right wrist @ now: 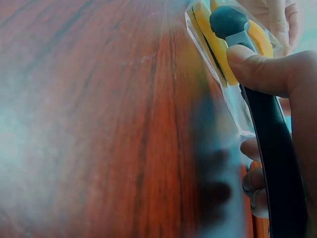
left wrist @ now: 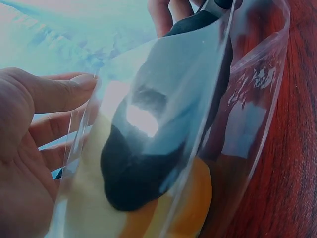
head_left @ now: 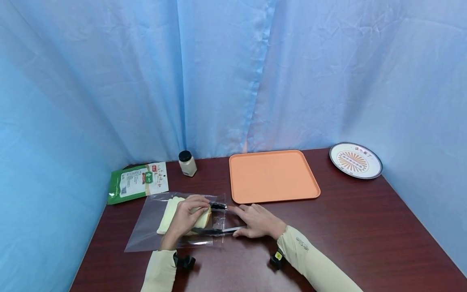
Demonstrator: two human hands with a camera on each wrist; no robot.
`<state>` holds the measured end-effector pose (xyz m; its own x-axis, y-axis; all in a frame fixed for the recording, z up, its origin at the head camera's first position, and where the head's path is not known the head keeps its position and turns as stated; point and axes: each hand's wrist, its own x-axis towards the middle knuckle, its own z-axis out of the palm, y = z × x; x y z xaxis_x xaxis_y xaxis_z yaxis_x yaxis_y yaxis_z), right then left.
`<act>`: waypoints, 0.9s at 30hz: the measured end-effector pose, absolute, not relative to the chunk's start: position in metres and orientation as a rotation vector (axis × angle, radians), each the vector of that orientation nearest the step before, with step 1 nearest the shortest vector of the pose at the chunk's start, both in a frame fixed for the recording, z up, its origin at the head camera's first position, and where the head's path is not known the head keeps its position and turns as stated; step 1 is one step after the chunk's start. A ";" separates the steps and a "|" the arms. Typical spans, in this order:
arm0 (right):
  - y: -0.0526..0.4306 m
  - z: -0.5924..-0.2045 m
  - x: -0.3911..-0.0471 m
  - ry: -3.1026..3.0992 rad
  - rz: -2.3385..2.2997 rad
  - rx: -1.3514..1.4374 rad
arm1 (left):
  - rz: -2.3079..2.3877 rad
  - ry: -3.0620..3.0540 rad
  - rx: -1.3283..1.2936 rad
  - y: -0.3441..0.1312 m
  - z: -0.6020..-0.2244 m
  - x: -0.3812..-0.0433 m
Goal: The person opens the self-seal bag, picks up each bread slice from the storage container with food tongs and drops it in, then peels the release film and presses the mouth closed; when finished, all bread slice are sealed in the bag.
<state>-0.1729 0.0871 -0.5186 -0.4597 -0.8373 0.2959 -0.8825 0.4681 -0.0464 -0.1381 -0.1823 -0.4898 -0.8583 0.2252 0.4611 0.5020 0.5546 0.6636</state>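
Observation:
A clear plastic bag (head_left: 142, 233) lies on the table with slices of bread (head_left: 169, 215) inside it. My left hand (head_left: 187, 213) pinches the bag's upper layer near its mouth, thumb against fingers. From the right, my right hand (head_left: 257, 221) grips a pair of tongs (head_left: 219, 231), thumb on one arm and fingers along the other. The tongs' arms are spread apart, and their dark tips reach into the bag's mouth. In the left wrist view one dark tip (left wrist: 141, 173) shows through the film, overlapping the pale bread with its browned crust.
Behind the bag lies a green and white food packet (head_left: 138, 181), with a black-capped jar (head_left: 187, 164) to its right. An orange tray (head_left: 273, 176) sits beyond my right hand. A patterned plate (head_left: 370, 164) stands at the back right. Blue curtains (head_left: 226, 81) enclose the table.

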 end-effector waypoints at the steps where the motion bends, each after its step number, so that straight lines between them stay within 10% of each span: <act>1: 0.087 -0.519 -0.173 -2.483 0.289 1.483 | -1.204 -2.465 -0.603 -0.182 -0.490 -0.138; 27: 0.072 -0.508 -0.179 -2.553 0.212 1.532 | -1.231 -2.473 -0.604 -0.182 -0.489 -0.137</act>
